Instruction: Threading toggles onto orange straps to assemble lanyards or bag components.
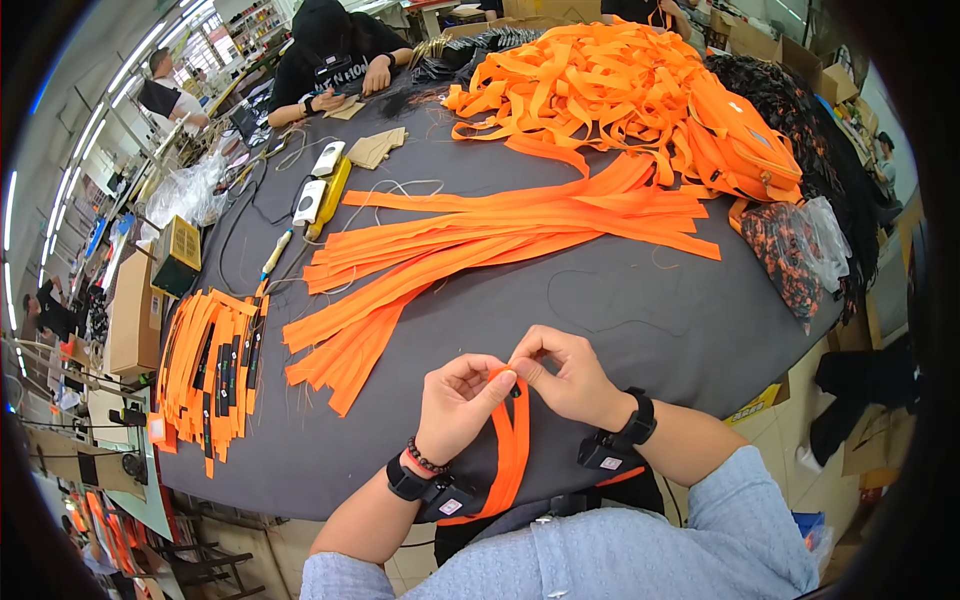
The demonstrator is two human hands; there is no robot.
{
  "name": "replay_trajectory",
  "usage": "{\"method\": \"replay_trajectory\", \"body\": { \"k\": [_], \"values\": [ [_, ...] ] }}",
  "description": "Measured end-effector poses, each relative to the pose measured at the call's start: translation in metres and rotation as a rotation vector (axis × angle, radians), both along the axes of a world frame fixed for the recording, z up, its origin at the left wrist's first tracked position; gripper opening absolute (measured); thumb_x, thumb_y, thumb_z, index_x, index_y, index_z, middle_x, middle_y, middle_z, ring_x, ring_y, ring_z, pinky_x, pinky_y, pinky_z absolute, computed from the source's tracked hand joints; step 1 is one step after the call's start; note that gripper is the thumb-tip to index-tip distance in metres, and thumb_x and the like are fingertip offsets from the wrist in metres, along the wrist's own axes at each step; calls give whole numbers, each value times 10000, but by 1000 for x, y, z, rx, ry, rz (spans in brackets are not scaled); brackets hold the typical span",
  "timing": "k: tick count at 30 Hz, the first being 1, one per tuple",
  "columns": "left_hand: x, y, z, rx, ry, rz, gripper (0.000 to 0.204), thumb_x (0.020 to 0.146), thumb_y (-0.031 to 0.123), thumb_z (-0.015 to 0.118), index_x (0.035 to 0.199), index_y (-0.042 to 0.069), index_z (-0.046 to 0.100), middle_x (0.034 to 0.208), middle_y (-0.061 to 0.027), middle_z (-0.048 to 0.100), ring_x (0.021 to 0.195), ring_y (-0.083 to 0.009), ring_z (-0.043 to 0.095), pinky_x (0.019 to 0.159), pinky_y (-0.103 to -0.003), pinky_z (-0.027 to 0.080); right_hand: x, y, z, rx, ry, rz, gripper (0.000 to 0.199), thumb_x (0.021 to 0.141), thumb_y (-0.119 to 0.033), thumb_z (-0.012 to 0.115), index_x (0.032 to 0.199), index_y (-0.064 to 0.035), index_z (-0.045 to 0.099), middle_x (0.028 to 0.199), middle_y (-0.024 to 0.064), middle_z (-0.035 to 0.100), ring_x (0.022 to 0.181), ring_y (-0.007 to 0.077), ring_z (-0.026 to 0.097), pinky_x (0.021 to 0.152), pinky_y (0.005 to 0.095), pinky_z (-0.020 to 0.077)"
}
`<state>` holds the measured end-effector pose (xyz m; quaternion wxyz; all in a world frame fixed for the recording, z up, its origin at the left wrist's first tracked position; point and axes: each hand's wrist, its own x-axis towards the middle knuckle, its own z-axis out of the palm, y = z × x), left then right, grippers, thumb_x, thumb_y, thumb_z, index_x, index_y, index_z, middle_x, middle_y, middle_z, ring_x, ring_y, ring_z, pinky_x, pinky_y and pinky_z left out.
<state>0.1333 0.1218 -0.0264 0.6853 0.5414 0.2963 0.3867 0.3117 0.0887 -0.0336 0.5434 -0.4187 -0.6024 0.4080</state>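
Fingers of both hands closed in a pinch: thumb and forefinger of the left hand (455, 402) meet those of the right hand (574, 382) on the upper end of an orange strip (510, 460); a small black piece (516, 391) beside the tips, too small to identify. Two lengths of the strip hang side by side toward the near edge of the grey table (700, 330). Judged mid-step on this one; what the thumbs cover is hidden. Farther out, left of centre, a fanned bundle of flat orange strips (430, 245): done or waiting, cannot tell. Left edge: short orange pieces (185, 340) and black bands (224, 380), laid out in rows. Far right, a tangled heap of orange straps (590, 80); plenty seems to remain, unless these piles are finished work.
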Motion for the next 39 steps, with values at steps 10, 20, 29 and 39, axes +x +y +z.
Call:
{"method": "replay_trajectory", "body": {
  "k": [10, 20, 29, 39],
  "values": [
    [-3, 3, -6, -230, -30, -134, 172, 911, 92, 629, 1030, -33, 623, 900, -41, 668, 810, -80, 623, 735, -221, 510, 1, 8, 6, -327, 494, 28, 111, 958, -147, 565, 903, -51, 565, 848, -21, 566, 753, 56, 493, 711, 204, 421],
    [-4, 6, -2, -301, -99, -117, 251, 932, 117, 601, 1117, -52, 610, 981, -105, 684, 861, -137, 660, 757, -267, 550, 6, 12, 1, -470, 671, 85, 178, 954, -222, 583, 975, -45, 586, 876, 2, 609, 773, 64, 532, 712, 209, 444],
    [-1, 5, -14, -26, 84, 96, 203, 911, 70, 622, 1066, -61, 614, 951, -78, 680, 846, -97, 636, 762, -212, 509, -2, 7, -7, -280, 160, 106, 186, 904, -115, 646, 1034, 2, 583, 946, 35, 650, 832, 79, 617, 777, 232, 504],
    [-5, 7, -2, -83, 54, -65, 359, 922, 33, 574, 1266, -52, 516, 902, -58, 661, 813, -101, 628, 775, -241, 510, 3, 10, 3, -490, 616, 165, 155, 916, -99, 619, 1047, -26, 577, 997, 58, 639, 896, 110, 615, 831, 266, 506]
  ]
}}
